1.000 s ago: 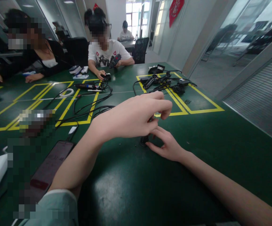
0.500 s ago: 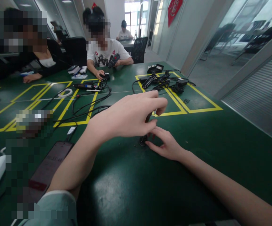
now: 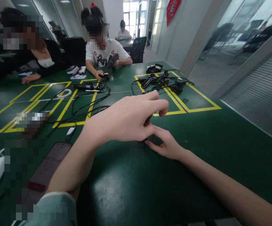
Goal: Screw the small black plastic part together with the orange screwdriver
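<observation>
My left hand reaches in from the left, bent at the wrist, with its fingers curled over the spot where both hands meet. A sliver of a dark object shows between its thumb and fingers; most of it is hidden. Lower and to the right, my right hand rests near the tabletop, thumb and fingers closed around a small dark part with a round base. That part stands on the green table under my left hand, which covers nearly all of it.
A phone with a cable lies by my left forearm. Black cables and devices sit within yellow tape at the back right. A corded tool and a white ring lie farther off. Several people are seated beyond.
My left hand has shifted slightly, its thumb dipping lower over the small dark part and hiding more of it. My right hand keeps its hold in place. The view has moved a little.
</observation>
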Demonstrator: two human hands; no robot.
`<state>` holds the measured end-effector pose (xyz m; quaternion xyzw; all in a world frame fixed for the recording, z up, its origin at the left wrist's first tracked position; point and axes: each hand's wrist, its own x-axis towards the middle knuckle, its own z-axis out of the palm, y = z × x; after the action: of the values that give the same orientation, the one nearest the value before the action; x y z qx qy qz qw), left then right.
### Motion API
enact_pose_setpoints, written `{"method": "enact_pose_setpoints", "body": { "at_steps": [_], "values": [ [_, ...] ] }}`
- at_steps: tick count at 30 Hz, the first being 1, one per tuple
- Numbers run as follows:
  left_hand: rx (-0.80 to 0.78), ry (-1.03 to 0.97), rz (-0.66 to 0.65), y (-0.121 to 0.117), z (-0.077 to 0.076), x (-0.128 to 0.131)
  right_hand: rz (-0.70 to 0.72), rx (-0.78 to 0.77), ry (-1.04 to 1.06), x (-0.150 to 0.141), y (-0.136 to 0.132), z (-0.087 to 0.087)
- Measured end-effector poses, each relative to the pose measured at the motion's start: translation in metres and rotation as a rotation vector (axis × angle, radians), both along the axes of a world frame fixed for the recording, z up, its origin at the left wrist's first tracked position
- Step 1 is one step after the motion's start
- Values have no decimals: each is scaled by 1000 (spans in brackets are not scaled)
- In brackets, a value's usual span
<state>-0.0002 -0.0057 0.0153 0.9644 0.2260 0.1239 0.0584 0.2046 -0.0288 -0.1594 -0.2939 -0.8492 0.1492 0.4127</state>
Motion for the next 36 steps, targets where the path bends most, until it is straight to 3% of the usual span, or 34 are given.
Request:
{"method": "enact_pose_setpoints", "body": {
  "at_steps": [36],
  "values": [
    [61,-11,24,-3,-1,3,-11,5,-21,-1,1,-1]
  ]
}}
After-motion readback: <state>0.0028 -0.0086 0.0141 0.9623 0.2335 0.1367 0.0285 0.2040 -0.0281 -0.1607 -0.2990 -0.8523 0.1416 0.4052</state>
